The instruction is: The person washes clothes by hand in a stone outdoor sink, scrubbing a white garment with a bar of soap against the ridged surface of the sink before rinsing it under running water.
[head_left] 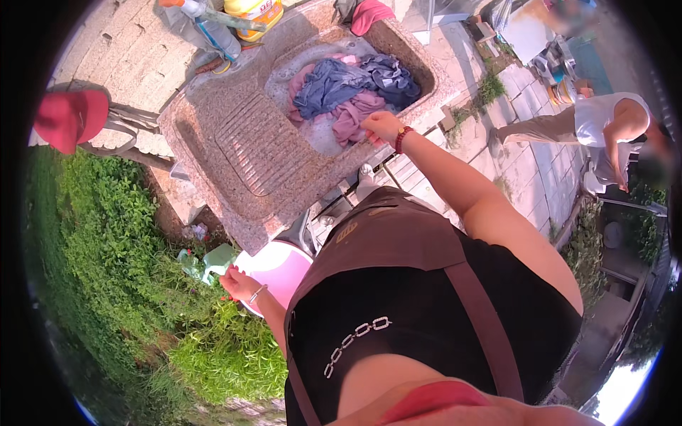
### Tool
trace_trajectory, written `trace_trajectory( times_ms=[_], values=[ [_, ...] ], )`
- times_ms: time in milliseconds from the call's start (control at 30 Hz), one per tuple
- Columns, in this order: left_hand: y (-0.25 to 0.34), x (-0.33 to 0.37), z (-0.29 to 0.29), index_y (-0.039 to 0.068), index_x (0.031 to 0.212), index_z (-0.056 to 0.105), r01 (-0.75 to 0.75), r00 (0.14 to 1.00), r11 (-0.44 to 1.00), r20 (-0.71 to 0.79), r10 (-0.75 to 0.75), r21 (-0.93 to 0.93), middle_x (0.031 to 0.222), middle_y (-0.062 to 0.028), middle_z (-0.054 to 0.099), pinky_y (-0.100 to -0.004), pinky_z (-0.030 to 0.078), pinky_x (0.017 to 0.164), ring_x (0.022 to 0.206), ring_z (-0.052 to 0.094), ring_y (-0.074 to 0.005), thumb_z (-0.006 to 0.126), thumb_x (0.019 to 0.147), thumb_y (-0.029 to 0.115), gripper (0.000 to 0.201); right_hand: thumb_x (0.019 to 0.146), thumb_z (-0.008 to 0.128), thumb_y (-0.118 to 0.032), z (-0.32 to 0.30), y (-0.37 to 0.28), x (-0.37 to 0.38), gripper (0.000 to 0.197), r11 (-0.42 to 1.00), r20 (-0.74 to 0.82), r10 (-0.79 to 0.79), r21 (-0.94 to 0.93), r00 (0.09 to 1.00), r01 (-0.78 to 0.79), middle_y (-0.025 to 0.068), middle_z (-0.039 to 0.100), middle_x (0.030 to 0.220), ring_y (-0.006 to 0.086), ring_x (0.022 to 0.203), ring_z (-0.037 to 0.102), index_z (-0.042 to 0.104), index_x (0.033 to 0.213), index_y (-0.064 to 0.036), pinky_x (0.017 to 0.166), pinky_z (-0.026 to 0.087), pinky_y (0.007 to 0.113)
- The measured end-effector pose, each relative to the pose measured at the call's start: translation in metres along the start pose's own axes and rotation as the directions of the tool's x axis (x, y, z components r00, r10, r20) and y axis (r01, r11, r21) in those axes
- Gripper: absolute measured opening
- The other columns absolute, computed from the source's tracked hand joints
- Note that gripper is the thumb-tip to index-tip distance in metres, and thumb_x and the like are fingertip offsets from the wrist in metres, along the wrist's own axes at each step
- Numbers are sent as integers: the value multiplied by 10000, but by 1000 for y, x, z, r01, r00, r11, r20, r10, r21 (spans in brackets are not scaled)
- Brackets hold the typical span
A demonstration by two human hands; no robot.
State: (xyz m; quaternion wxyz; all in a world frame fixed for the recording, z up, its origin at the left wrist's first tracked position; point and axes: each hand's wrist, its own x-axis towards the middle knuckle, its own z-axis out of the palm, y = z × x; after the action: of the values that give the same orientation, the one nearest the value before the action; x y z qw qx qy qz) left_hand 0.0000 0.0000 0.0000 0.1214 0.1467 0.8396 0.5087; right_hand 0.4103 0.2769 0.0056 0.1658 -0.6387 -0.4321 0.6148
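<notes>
Right grip (381, 128) curled at the sink's front rim, left grip (240, 284) low outside it

Our right grip is narrow, fingertips beside the pink cloth (355, 117) in the stone sink (284, 199); we cannot tell whether they pinch any of it. The blue cloth (320, 89) lies bunched with the pink in the sink's sudsy bowl, right of its ribbed washboard (245, 145).

Our left grip is loosely bent near a green plastic jug (219, 259) and a pink basin (284, 266), both on the near side of the sink; we cannot tell if it holds anything. A yellow container (250, 13) stands behind the sink.
</notes>
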Motion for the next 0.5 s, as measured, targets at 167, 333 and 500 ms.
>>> trace_trajectory(
  times_ms=[167, 333, 500],
  values=[
    [121, -24, 133, -5, 1025, 580, -388, 833, 900, 343, 434, -198, 960, -79, 601, -258, 466, 680, 818, 550, -126, 545, 921, 98, 151, 808, 614, -223, -61, -5, 11, 200, 858, -128, -353, -439, 927, 267, 119, 655, 698, 216, 614, 648, 621, 812, -23, 553, 527, 355],
    [265, 2, 200, -60, 1304, 430, -882, 433, 466, 272, 859, -67, 1359, -195, 403, -355, 511, 781, 1142, 502, -275, 550, 939, 213, 472, 777, 593, -224, -49, -8, 13, 179, 762, 4, -371, -570, 929, 307, 156, 666, 817, 334, 793, 644, 614, 845, -60, 697, 491, 431],
    [421, 39, 254, -91, 1239, 390, -999, -46, -47, 21, 999, 21, 1441, -276, 293, -497, 403, 952, 1277, 352, -413, 516, 962, 301, 496, 753, 616, -233, -65, 23, 37, 178, 721, 10, -425, -601, 905, 345, 150, 658, 821, 348, 791, 632, 618, 823, -70, 693, 492, 444]
  ],
)
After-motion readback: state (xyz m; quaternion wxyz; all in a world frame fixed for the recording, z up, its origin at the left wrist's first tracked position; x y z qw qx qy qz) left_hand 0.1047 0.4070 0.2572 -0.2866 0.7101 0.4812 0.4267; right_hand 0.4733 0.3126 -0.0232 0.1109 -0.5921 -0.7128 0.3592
